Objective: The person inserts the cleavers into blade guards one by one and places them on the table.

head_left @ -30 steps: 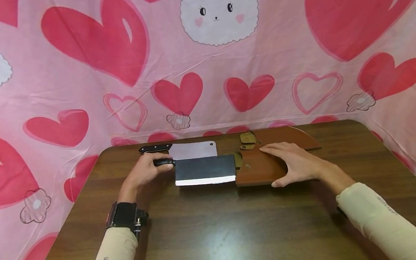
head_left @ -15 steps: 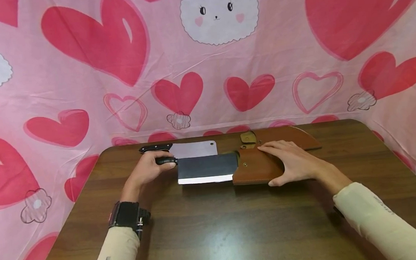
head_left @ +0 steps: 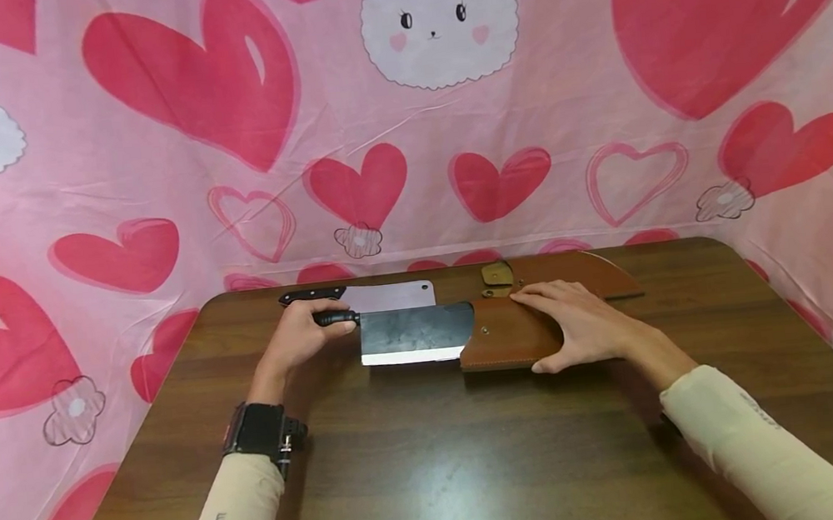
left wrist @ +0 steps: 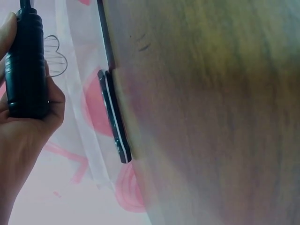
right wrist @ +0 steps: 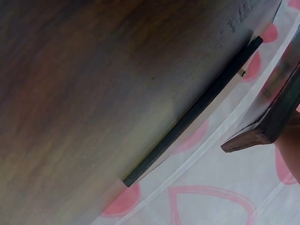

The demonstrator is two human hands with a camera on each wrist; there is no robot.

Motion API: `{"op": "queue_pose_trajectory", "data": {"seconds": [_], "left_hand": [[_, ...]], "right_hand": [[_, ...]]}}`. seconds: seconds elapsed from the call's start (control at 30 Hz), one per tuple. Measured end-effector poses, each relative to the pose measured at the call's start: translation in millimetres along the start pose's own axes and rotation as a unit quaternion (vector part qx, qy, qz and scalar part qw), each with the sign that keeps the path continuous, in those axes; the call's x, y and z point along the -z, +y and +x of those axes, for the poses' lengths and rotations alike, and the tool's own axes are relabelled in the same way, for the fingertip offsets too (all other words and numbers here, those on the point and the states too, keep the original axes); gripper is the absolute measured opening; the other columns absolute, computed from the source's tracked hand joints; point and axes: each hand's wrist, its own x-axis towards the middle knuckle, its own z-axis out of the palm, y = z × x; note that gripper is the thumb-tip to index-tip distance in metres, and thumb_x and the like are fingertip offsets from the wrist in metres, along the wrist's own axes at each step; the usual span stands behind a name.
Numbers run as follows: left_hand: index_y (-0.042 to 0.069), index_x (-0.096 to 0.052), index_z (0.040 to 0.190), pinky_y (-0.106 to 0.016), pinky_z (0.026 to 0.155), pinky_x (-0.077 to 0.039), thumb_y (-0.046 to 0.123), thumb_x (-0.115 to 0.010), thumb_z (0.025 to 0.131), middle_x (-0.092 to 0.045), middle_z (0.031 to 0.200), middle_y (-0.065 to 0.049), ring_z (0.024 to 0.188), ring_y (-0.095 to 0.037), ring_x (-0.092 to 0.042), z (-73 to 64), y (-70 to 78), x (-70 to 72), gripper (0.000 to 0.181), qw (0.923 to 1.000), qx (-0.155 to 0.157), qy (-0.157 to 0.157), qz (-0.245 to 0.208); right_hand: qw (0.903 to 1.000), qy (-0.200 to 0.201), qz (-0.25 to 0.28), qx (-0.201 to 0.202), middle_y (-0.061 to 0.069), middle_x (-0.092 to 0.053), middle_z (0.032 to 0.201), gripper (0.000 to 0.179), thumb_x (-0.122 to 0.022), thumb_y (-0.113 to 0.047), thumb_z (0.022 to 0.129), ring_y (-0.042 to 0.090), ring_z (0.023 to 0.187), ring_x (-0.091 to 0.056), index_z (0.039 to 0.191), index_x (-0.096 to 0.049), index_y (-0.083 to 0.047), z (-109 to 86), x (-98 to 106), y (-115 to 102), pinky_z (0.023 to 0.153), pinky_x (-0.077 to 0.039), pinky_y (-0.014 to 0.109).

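Observation:
My left hand (head_left: 296, 338) grips the black handle of a cleaver (head_left: 414, 331), its dark blade pointing right with the bright edge toward me. In the left wrist view, thumb and fingers wrap the handle (left wrist: 27, 65). My right hand (head_left: 588, 323) holds a brown leather knife sheath (head_left: 502, 335) across its width, thumb on the near edge and fingers on the far one. The blade's front end is inside the sheath's opening; most of the blade shows. Both are raised off the table. In the right wrist view only the corner of the held sheath (right wrist: 276, 112) shows.
Behind the held cleaver lies a second cleaver (head_left: 390, 296) with a riveted black handle, partly covered. A second brown sheath (head_left: 576, 274) with a snap strap lies at the table's back edge. The wooden table (head_left: 436, 459) meets a pink heart-patterned cloth (head_left: 441, 124).
The cleaver has moved right and slightly away from me, while the sheath has come left. The blade's front end has gone into the sheath, and the sheath's strap is no longer visible.

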Motion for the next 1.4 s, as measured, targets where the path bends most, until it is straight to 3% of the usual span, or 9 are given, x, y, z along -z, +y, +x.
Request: {"op": "queue_pose_trajectory", "data": {"seconds": [0.27,0.63,1.4], "left_hand": [[0.0,-0.076,0.113,-0.037,0.082,-0.05,0.016,-0.085,0.083,-0.072,0.105,-0.016,0.098,-0.029,-0.061,0.6,-4.1,-3.6,0.035,0.9996,-0.01,0.022,0.013],[0.001,-0.075,0.116,-0.036,0.081,-0.051,0.017,-0.085,0.084,-0.072,0.108,-0.016,0.096,-0.029,-0.061,2.2,0.9,-5.8,0.037,0.9996,0.01,0.025,0.006],[0.002,-0.076,0.112,-0.036,0.081,-0.051,0.015,-0.085,0.083,-0.073,0.107,-0.015,0.096,-0.027,-0.064,1.4,5.6,-15.2,0.033,0.9992,-0.004,0.037,0.015]], "right_hand": [[0.9998,0.001,-0.019,0.002,0.011,-0.048,0.148,0.104,-0.084,-0.061,0.066,0.034,0.132,-0.042,0.152,-0.048,-0.015,3.3,-1.0,-0.4,0.105,-0.032,0.064],[0.9998,0.006,-0.02,0.005,0.011,-0.046,0.149,0.105,-0.083,-0.062,0.067,0.034,0.134,-0.04,0.152,-0.047,-0.014,8.0,-1.8,-3.0,0.106,-0.031,0.064],[0.9991,0.014,-0.025,0.031,0.012,-0.049,0.147,0.103,-0.081,-0.063,0.068,0.034,0.132,-0.042,0.151,-0.048,-0.013,16.8,-8.0,-13.7,0.106,-0.031,0.062]]}}
